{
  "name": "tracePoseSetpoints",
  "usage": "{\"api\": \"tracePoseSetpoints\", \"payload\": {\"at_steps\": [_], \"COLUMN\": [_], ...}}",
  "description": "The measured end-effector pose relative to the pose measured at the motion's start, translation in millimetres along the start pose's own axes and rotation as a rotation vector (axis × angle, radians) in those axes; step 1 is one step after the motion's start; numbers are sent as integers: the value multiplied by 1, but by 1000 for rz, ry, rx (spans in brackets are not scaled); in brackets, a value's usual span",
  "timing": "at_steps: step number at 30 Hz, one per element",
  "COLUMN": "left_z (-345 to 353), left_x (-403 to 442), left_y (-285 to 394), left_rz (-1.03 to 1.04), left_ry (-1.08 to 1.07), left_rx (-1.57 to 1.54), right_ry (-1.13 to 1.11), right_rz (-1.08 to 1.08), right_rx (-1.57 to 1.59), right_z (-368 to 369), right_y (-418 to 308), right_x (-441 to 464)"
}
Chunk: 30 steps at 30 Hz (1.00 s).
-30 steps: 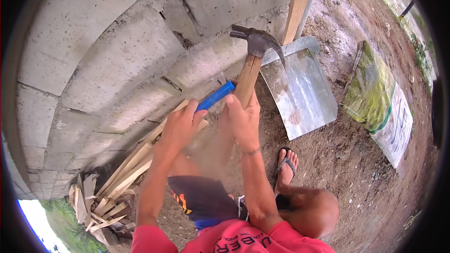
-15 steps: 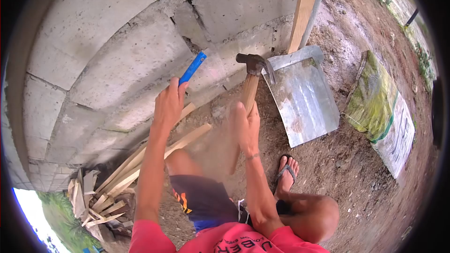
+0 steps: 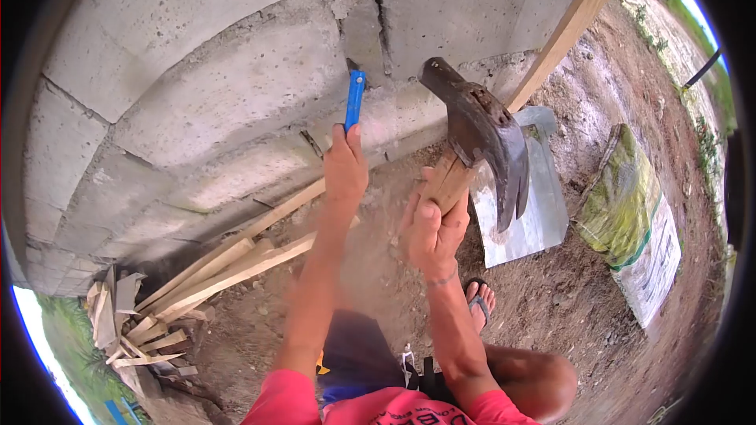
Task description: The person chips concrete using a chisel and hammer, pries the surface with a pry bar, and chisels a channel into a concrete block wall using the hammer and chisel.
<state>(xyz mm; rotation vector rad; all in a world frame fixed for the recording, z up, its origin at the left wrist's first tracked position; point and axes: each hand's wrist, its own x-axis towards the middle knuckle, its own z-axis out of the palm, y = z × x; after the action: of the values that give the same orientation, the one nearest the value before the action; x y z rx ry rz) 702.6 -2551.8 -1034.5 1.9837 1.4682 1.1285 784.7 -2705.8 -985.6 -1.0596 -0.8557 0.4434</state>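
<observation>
My left hand [image 3: 346, 169] is closed round the lower part of a blue, bar-like piece [image 3: 356, 98] with a small round hole near its top end. That end points up at the block wall [image 3: 260, 86], close to a dark gap in a joint; whether it touches cannot be told. In my right hand [image 3: 437, 232] is a claw hammer [image 3: 484, 130], gripped by its wooden handle just below the head. The hammer head is raised towards the camera, its claws pointing down to the right and its striking face towards the wall.
Long timber strips [image 3: 236, 271] and scrap wood [image 3: 142, 338] lie along the wall's foot. A wooden post [image 3: 571, 27] stands at right. On the dirt ground lie a bent metal sheet [image 3: 524, 216] and a yellow-and-white sack [image 3: 630, 216]. My sandalled foot [image 3: 479, 303] is below the sheet.
The blue piece has moved right and turned more upright against the wall. The hammer has come up nearer the camera, its head looking much larger. The view has shifted slightly.
</observation>
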Motion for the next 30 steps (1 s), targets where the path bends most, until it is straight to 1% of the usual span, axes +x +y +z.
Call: {"api": "tracePoseSetpoints", "payload": {"at_steps": [3,4,6,7,10,11,12,14,15,18,19,21,22,24,27,30], "left_z": [8,9,9,9,28,28,28,22,21,9,8,9,7,-8,-4,2], "left_x": [-3,-4,-6,-5,-14,-15,-16,-10,-9,-7,-9,-4,-11,-27,-27,-7], "left_y": [14,20,32,37,28,29,28,30,27,28,25,21,19,25,10,0], "left_rz": [-27,-33,-185,-254,-163,-159,-154,-238,-202,-200,-202,-198,-144,-32,36,-8], "left_ry": [47,64,-3,-36,28,40,52,8,19,-24,-39,-44,-70,-147,-58,-92], "left_rx": [-134,-184,-216,-236,-392,-406,-421,-248,-240,-229,-196,-135,-127,-102,-111,-224], "right_ry": [-110,-148,-222,-347,-374,-342,-324,-272,-255,-330,-333,-249,-218,-149,-64,-8], "right_rz": [-135,-88,13,110,-11,-51,-17,20,-23,240,227,261,294,254,233,58], "right_rx": [-268,-345,-497,-623,-625,-609,-567,-471,-480,-722,-776,-676,-627,-531,-417,-435], "right_z": [2,6,18,15,12,13,12,13,13,12,5,-1,-4,-11,-17,-18], "right_y": [27,29,27,23,-12,-23,-29,-36,-29,8,25,17,15,14,10,21], "right_x": [16,24,40,51,51,45,39,38,39,46,46,37,30,24,21,19]}}
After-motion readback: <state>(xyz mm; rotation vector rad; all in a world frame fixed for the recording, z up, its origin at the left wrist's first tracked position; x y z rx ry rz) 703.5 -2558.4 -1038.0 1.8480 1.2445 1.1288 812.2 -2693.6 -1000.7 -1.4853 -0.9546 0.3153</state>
